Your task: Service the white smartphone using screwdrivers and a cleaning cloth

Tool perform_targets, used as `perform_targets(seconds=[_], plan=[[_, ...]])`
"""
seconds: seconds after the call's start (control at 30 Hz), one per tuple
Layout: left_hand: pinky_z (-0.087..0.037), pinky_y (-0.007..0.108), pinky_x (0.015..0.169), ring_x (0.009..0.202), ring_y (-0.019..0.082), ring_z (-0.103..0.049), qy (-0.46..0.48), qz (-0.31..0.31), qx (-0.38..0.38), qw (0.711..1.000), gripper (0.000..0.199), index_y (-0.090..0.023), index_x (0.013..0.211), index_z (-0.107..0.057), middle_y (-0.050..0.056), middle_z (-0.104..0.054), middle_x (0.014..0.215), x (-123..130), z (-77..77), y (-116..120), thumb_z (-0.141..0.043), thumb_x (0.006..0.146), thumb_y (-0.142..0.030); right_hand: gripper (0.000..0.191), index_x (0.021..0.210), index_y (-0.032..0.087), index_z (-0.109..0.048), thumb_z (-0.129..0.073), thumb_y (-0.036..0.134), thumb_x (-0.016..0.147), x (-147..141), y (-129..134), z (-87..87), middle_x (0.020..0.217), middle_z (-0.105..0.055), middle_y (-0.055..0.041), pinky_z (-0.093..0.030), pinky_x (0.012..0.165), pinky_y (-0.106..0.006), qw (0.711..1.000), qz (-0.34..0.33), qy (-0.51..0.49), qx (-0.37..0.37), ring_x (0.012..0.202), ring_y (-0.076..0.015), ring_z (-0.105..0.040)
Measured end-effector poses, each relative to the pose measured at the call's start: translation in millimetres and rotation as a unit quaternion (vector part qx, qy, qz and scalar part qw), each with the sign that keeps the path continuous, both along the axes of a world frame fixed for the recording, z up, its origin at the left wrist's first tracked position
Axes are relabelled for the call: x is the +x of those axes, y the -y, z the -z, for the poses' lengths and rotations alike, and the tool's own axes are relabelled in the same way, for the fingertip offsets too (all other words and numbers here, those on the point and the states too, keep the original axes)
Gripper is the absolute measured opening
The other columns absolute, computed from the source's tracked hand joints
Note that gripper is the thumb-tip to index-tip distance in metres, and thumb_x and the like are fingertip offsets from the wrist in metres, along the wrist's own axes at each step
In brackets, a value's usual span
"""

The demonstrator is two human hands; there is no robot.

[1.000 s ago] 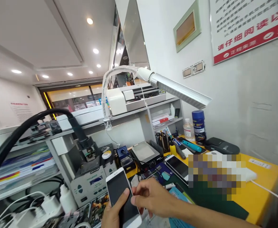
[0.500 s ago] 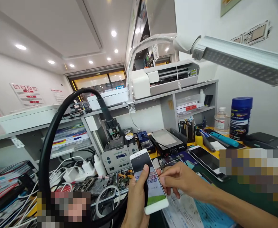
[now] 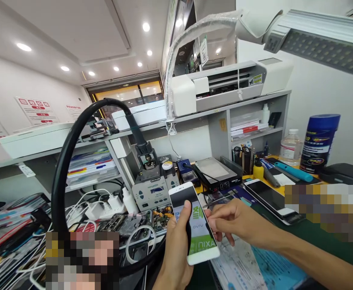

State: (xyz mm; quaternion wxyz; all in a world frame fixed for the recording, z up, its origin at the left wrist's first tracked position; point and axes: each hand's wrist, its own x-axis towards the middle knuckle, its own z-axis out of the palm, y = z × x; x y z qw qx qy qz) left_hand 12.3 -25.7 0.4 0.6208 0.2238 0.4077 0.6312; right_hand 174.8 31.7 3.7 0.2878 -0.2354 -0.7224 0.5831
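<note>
A white smartphone [image 3: 198, 235] is held upright and slightly tilted by my left hand [image 3: 178, 241], the thumb lying across its dark glossy front, which shows mirrored signs. My right hand [image 3: 235, 221] is at the phone's right edge, thumb and index finger pinched together; whatever is between them is too small to tell. Below my right hand a printed sheet [image 3: 239, 262] and a blue sheet [image 3: 275, 266] lie on the green mat [image 3: 318, 241]. Another white phone [image 3: 269, 195] lies to the right.
A black hose [image 3: 57, 193] arches at the left above cables and phone parts. Behind stand a grey soldering station [image 3: 152, 195], a flat heating plate [image 3: 215, 171] and a white bottle [image 3: 129, 201]. A blue can [image 3: 318, 145] is at the right. A lamp [image 3: 324, 40] hangs overhead.
The view has shifted, so shelf and lamp sit differently. The reflection on the phone's front has changed to green and white lettering. Both hands keep nearly the same hold.
</note>
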Motion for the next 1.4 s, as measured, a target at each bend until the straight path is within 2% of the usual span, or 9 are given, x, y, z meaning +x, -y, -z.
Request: perform_targets(seconds=[0.17, 0.37, 0.5, 0.73, 0.93, 1.07, 1.27, 1.4], plan=[[-0.058, 0.035, 0.064, 0.062, 0.025, -0.073, -0.001, -0.001, -0.008, 1.0, 0.045, -0.007, 0.102, -0.076, 0.011, -0.076, 0.072, -0.8, -4.3, 1.7, -0.073, 0.083, -0.047, 0.028, 0.08, 0.016, -0.082, -0.071, 0.04, 0.089, 0.2, -1.1, -1.5, 0.076, -0.065, -0.0046, -0.048, 0.047, -0.02, 1.0, -0.008, 0.008, -0.002, 0.066, -0.0149, -0.061], [-0.058, 0.033, 0.063, 0.064, 0.024, -0.073, 0.01, 0.007, -0.014, 1.0, 0.046, -0.007, 0.106, -0.074, 0.013, -0.077, 0.081, -2.7, -7.7, 0.8, -0.075, 0.082, -0.046, 0.026, 0.083, 0.017, -0.081, -0.073, 0.04, 0.088, 1.2, -1.4, 0.3, 0.078, -0.067, -0.0052, -0.05, 0.047, -0.021, 1.0, -0.005, 0.014, -0.019, 0.068, -0.0161, -0.062], [-0.058, 0.033, 0.064, 0.064, 0.024, -0.073, 0.017, 0.009, -0.014, 1.0, 0.048, -0.006, 0.107, -0.073, 0.013, -0.077, 0.082, -2.6, -6.7, 0.9, -0.072, 0.084, -0.048, 0.026, 0.084, 0.017, -0.08, -0.072, 0.04, 0.089, 2.2, 1.2, 0.9, 0.074, -0.067, -0.0047, -0.05, 0.048, -0.021, 0.999, -0.004, 0.021, -0.032, 0.067, -0.0157, -0.062], [-0.059, 0.034, 0.064, 0.066, 0.026, -0.073, 0.045, 0.017, -0.02, 0.999, 0.048, -0.007, 0.11, -0.072, 0.012, -0.076, 0.077, -1.4, -3.5, 1.4, -0.07, 0.085, -0.049, 0.027, 0.097, 0.018, -0.079, -0.072, 0.043, 0.089, 1.9, 4.8, 3.2, 0.073, -0.071, -0.0041, -0.052, 0.05, -0.021, 0.998, 0.014, 0.026, -0.059, 0.064, -0.0152, -0.062], [-0.06, 0.035, 0.063, 0.065, 0.025, -0.073, 0.06, 0.016, -0.036, 0.997, 0.045, -0.007, 0.104, -0.073, 0.012, -0.075, 0.079, -1.8, -0.4, -0.4, -0.07, 0.085, -0.048, 0.022, 0.094, 0.019, -0.079, -0.069, 0.038, 0.091, 0.2, 12.5, 2.5, 0.072, -0.07, -0.0037, -0.049, 0.049, -0.019, 0.997, 0.029, 0.029, -0.071, 0.065, -0.0151, -0.062], [-0.06, 0.035, 0.06, 0.062, 0.025, -0.072, 0.086, 0.031, -0.05, 0.995, 0.045, -0.008, 0.105, -0.073, 0.012, -0.074, 0.076, -1.9, 0.8, -0.1, -0.069, 0.086, -0.048, 0.019, 0.09, 0.018, -0.079, -0.07, 0.034, 0.088, -1.3, 18.9, -3.4, 0.076, -0.067, -0.0028, -0.048, 0.047, -0.018, 0.995, 0.049, 0.046, -0.075, 0.063, -0.0132, -0.059], [-0.059, 0.034, 0.057, 0.06, 0.023, -0.071, 0.095, 0.032, -0.054, 0.993, 0.045, -0.01, 0.108, -0.071, 0.011, -0.075, 0.079, 1.0, -3.1, 1.8, -0.067, 0.088, -0.05, 0.022, 0.084, 0.017, -0.077, -0.068, 0.036, 0.089, -2.1, 21.2, -6.7, 0.099, -0.067, -0.0054, -0.047, 0.047, -0.018, 0.995, 0.043, 0.058, -0.071, 0.064, -0.0115, -0.06], [-0.059, 0.034, 0.058, 0.061, 0.024, -0.072, 0.091, 0.018, -0.074, 0.993, 0.048, -0.012, 0.113, -0.07, 0.01, -0.075, 0.079, 1.7, -3.7, 2.4, -0.069, 0.085, -0.051, 0.021, 0.088, 0.018, -0.076, -0.069, 0.037, 0.089, -1.5, 19.6, -0.6, 0.093, -0.062, -0.004, -0.046, 0.046, -0.017, 0.996, 0.034, 0.034, -0.072, 0.067, -0.0136, -0.062]])
